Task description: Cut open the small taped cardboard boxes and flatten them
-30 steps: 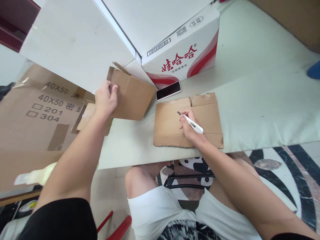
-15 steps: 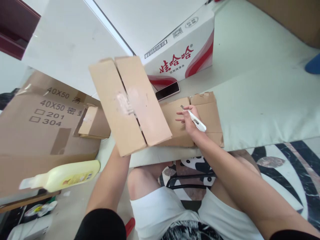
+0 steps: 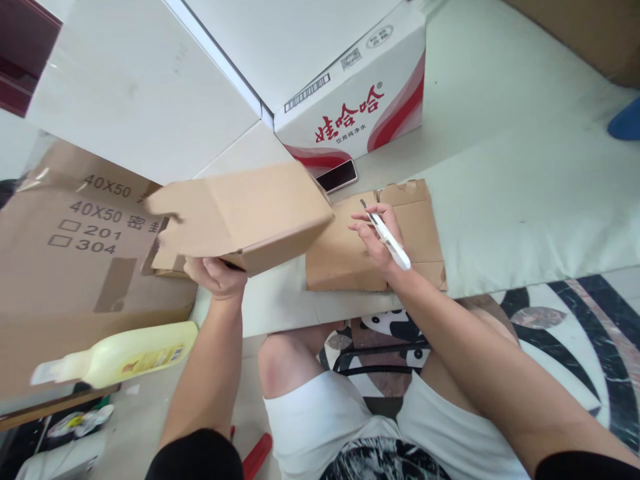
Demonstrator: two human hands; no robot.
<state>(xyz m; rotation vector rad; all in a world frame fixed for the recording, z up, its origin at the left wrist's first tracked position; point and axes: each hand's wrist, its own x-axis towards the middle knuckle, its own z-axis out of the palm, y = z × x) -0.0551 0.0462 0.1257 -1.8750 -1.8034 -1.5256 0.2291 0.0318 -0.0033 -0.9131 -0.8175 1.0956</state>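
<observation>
My left hand point(image 3: 217, 277) is closed on the lower edge of a small brown cardboard box point(image 3: 260, 200), held tilted above the table's left part. A flap of the box sticks out to the left, and its side faces me. In my right hand point(image 3: 380, 233) lies a white utility knife point(image 3: 387, 240), its short blade pointing up and away from me. That hand hovers over or rests on a flat folded piece of cardboard point(image 3: 340, 267) on the table; contact cannot be made out. Its thumb and some fingers are held apart around the knife.
Behind stands a white-and-red carton point(image 3: 350, 120), with a phone point(image 3: 337, 177) lying before it. A big brown carton point(image 3: 75, 267) is at left, a yellow bottle point(image 3: 140, 353) below it. A blue object point(image 3: 625, 123) sits at the right edge of the pale tablecloth point(image 3: 500, 200).
My left hand brought the small box rightward from beside the big carton, then turned it over so that its taped face no longer shows. The right hand with the knife barely shifted.
</observation>
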